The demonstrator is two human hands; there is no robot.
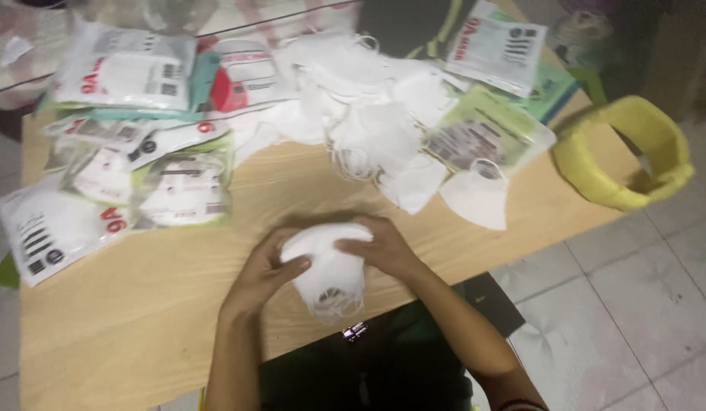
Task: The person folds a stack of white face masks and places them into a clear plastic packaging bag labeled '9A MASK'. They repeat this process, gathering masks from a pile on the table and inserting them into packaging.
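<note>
Left hand (pixel 263 275) and right hand (pixel 383 250) clasp a stack of white cupped fabric masks (pixel 326 266) — near the bench (pixel 140 304) front edge; keep edges aligned.

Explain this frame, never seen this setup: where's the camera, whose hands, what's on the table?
There is one picture, from a camera worn on a person's head, looking down at their bare hands. No machine is involved. The left hand and right hand together hold a small stack of white face masks over a light wooden table. Farther back lie a loose pile of white masks, sealed mask packets on the left side, and a yellow roll at the right edge.
</note>
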